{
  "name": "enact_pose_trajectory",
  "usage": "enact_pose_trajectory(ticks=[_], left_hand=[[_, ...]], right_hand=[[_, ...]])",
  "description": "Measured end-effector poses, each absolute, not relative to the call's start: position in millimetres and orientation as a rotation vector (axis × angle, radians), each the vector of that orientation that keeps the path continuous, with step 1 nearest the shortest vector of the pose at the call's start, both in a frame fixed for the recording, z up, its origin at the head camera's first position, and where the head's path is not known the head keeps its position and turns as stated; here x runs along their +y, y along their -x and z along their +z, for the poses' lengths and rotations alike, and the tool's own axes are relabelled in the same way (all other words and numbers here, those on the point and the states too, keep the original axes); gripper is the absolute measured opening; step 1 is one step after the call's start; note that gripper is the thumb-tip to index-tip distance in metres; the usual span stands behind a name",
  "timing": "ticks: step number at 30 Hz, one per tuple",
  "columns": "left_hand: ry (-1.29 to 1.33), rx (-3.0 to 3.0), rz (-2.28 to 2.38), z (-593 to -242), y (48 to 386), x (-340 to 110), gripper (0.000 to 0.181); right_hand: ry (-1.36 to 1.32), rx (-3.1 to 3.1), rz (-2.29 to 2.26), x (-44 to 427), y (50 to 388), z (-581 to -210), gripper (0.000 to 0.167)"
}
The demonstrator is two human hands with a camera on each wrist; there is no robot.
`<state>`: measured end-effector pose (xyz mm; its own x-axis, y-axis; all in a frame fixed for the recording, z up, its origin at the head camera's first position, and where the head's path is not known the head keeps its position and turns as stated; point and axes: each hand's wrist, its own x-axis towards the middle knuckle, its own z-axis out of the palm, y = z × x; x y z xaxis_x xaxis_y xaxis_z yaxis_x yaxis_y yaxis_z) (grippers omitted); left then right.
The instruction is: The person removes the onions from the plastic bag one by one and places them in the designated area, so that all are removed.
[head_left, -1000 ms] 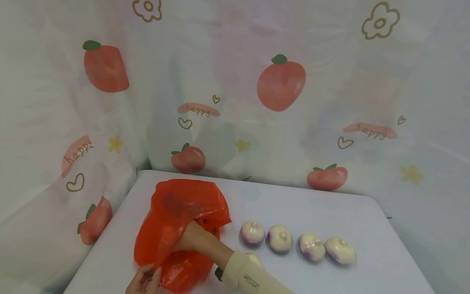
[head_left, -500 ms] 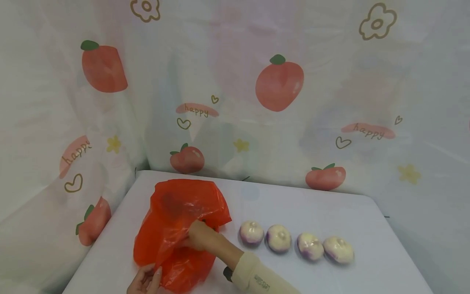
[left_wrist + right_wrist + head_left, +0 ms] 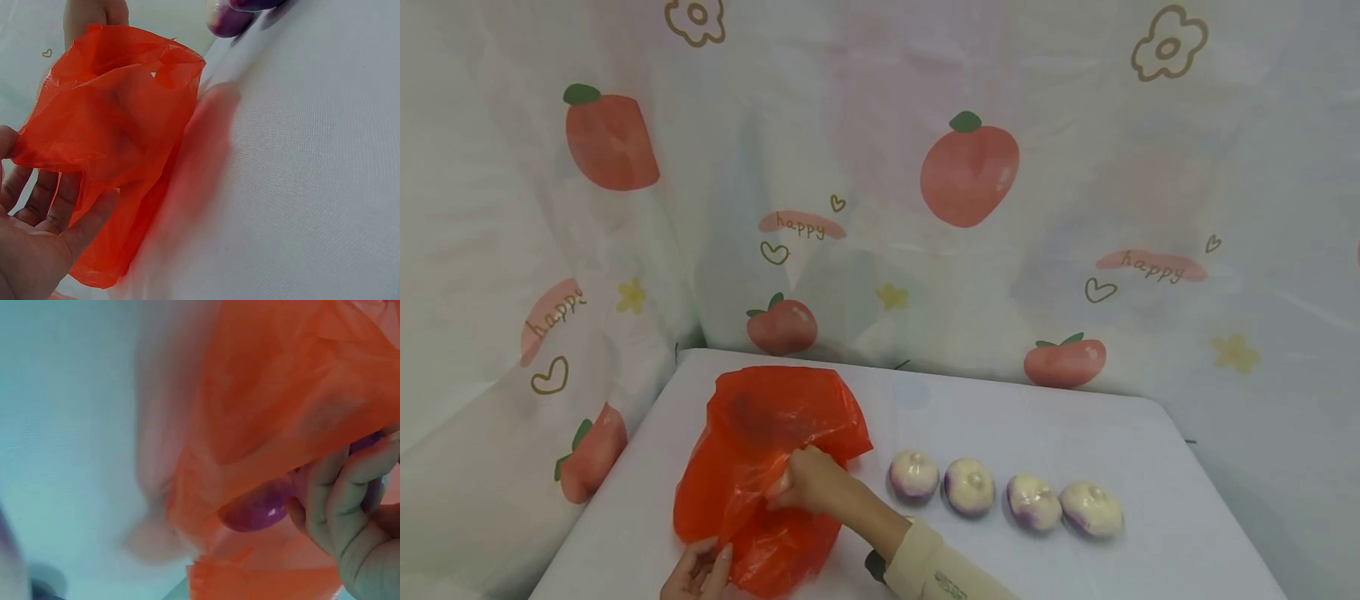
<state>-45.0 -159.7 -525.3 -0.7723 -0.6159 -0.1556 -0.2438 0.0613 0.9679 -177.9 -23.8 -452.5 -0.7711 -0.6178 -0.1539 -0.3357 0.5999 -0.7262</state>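
Observation:
A thin red plastic bag (image 3: 730,467) lies on the left of the white table. My left hand (image 3: 698,571) pinches the near edge of its mouth; in the left wrist view the bag's rim runs between thumb and fingers (image 3: 62,206). My right hand (image 3: 812,479) is at the bag's mouth, its fingertips partly hidden by the plastic. In the right wrist view its curled fingers (image 3: 350,494) grip a round purple-and-white, turnip-like vegetable, mostly covered by the hand. Beside them another glossy purple vegetable (image 3: 256,509) shows inside the bag.
Several turnip-like vegetables (image 3: 970,486) stand in a row right of the bag. Part of another pale one (image 3: 912,519) shows behind my right forearm. Printed cloth walls (image 3: 865,167) rise behind the table (image 3: 1000,417) and at its left.
My right hand has drawn back toward the lower right, partly out of the bag, so more of the hand shows. My left hand keeps its hold on the bag's edge.

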Motion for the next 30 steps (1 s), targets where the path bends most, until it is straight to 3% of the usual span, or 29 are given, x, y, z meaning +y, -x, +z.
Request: enact_pose_trajectory(ticks=[4, 18, 30], left_hand=[[-0.882, -2.042, -1.777, -525.1, 45.4, -160.0, 0.024], [-0.898, -2.018, -1.808, -530.1, 48.9, -158.5, 0.029], [-0.922, -2.053, -1.861, -540.3, 50.8, -163.9, 0.033]], right_hand=[[0.705, 2.490, -0.958, -19.4, 177.5, -454.0, 0.024], [0.626, 2.559, -0.874, -6.8, 179.3, -455.1, 0.079], [0.680, 2.540, -0.870, 1.1, 171.7, -455.9, 0.081]])
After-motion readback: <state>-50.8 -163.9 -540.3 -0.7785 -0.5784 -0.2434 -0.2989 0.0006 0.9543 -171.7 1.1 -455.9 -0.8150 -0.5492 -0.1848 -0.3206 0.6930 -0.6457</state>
